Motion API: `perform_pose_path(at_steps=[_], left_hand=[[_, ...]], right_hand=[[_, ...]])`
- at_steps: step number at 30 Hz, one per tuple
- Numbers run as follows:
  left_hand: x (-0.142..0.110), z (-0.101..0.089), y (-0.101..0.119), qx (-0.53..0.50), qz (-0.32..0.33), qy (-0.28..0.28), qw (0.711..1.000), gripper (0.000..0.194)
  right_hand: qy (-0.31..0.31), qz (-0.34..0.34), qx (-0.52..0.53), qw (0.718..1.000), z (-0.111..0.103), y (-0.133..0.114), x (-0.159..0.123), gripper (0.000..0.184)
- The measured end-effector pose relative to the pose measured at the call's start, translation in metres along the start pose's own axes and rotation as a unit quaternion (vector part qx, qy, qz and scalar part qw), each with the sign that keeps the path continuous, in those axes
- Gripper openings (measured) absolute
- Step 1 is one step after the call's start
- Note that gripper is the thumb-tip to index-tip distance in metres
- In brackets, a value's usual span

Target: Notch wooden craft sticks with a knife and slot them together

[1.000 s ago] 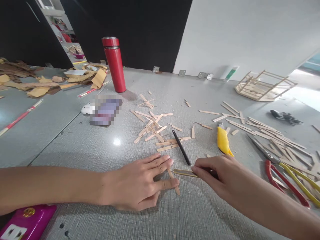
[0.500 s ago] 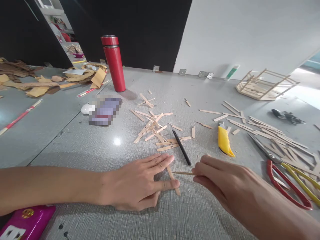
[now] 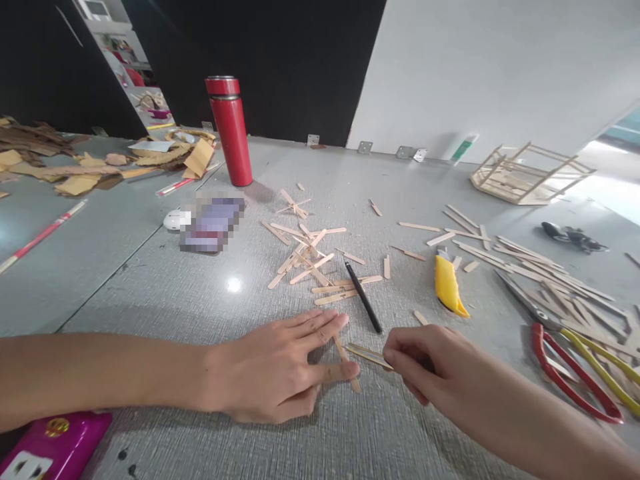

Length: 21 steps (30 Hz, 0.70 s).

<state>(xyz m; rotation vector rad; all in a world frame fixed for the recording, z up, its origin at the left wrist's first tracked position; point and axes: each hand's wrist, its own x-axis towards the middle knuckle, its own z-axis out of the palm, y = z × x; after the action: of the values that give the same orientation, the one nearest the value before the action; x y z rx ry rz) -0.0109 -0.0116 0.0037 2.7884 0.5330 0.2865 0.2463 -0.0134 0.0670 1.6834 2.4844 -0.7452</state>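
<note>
My left hand (image 3: 275,370) lies flat with fingers spread. Its index fingertip and thumb press on the two ends of a wooden craft stick (image 3: 341,350), pinning it to the table. Close to that stick's right side, my right hand (image 3: 425,363) is closed on a thin tan stick-like piece (image 3: 367,355). This piece shows two narrow tan edges with a paler band between them, and its free end points left. Whether it touches the pinned stick I cannot tell. A black pen (image 3: 363,297) lies just beyond the hands.
Loose craft sticks (image 3: 310,253) lie beyond my left hand. A yellow utility knife (image 3: 447,283), tin snips (image 3: 575,367) and more sticks (image 3: 540,257) are to the right. Farther back stand a red flask (image 3: 230,133) and a stick frame (image 3: 530,177). A phone (image 3: 213,225) lies left.
My right hand has turned and moved slightly down, so the held piece shows two edges instead of one thin line. A short stick behind that hand is now uncovered. My left hand stays put.
</note>
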Motion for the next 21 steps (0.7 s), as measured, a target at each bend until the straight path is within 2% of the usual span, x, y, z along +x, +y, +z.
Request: perform_pose_path(at_steps=[2,5,9,11,15,21], left_hand=[[0.000,0.001,-0.001,-0.004,0.000,0.003,1.000,0.054],[-0.001,0.002,-0.003,-0.018,0.006,0.029,0.999,0.055],[-0.004,0.007,-0.007,-0.040,0.019,0.088,0.995,0.056],[-0.006,0.010,-0.010,-0.051,0.002,0.124,0.991,0.051],[-0.006,0.013,-0.017,-0.108,-0.041,0.190,0.975,0.034],[0.000,0.009,-0.022,-0.142,-0.099,0.200,0.964,0.021]], right_hand=[[0.004,-0.002,0.011,1.000,-0.001,0.000,0.001,0.036],[0.051,-0.023,0.007,0.998,-0.001,-0.001,-0.002,0.029],[0.121,-0.064,-0.004,0.991,-0.004,-0.003,-0.010,0.033],[0.142,-0.076,-0.013,0.987,-0.007,-0.003,-0.011,0.035],[0.154,-0.063,-0.024,0.986,-0.011,0.001,-0.006,0.037],[0.146,-0.028,-0.013,0.989,-0.007,0.007,0.003,0.035]])
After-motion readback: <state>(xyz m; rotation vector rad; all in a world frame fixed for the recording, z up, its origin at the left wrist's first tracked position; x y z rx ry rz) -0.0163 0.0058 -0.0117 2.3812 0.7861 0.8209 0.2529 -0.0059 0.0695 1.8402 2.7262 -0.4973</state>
